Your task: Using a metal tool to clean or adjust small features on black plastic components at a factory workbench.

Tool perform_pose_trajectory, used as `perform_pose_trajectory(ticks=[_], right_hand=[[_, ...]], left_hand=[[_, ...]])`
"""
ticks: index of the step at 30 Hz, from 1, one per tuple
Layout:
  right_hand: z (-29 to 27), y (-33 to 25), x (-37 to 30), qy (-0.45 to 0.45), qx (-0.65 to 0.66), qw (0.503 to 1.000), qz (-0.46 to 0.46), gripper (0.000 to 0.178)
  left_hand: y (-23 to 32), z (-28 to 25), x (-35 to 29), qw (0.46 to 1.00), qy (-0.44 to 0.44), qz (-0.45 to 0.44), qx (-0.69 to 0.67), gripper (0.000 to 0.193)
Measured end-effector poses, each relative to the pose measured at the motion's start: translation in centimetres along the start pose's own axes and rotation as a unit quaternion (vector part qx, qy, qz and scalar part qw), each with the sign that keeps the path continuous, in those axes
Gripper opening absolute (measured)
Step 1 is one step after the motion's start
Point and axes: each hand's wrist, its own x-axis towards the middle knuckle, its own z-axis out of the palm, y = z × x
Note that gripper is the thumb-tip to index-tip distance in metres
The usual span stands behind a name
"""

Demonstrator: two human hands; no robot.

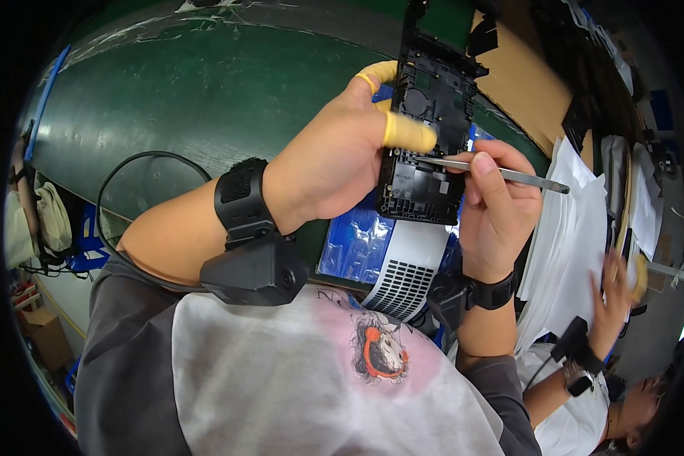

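Observation:
A black plastic frame (pixel 437 99), with a round recess and many small ribs and clips, is held up in my left hand (pixel 330 156). Yellow finger cots cover fingers of that hand, and its thumb, slightly blurred, lies across the frame's front. My right hand (pixel 501 209) grips metal tweezers (pixel 532 179) between thumb and fingers. Their tips reach over the lower part of the frame, just below my left thumb. Whether the tips hold anything is too small to tell. My other left fingers are partly hidden behind the frame.
Under my hands lie blue plastic packs (pixel 355 247) and a white sheet with rows of black stickers (pixel 403 285). The table has a green top (pixel 167 99). Cardboard (pixel 528 76) and stacked white sheets (pixel 558 251) stand at the right, near another person's hand (pixel 609 304).

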Motion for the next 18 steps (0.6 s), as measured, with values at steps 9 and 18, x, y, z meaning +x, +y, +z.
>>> perform_pose_trajectory(ticks=[9,18], right_hand=[[-1.2,-0.7,1.6,0.051,0.092,0.994,0.016,0.016],[-3.0,1.4,3.5,0.079,-0.035,0.994,0.068,0.015]], left_hand=[[0.2,0.0,0.3,0.995,0.017,0.055,0.080,0.072],[4.0,1.0,1.1,0.991,0.051,0.098,-0.073,0.042]])
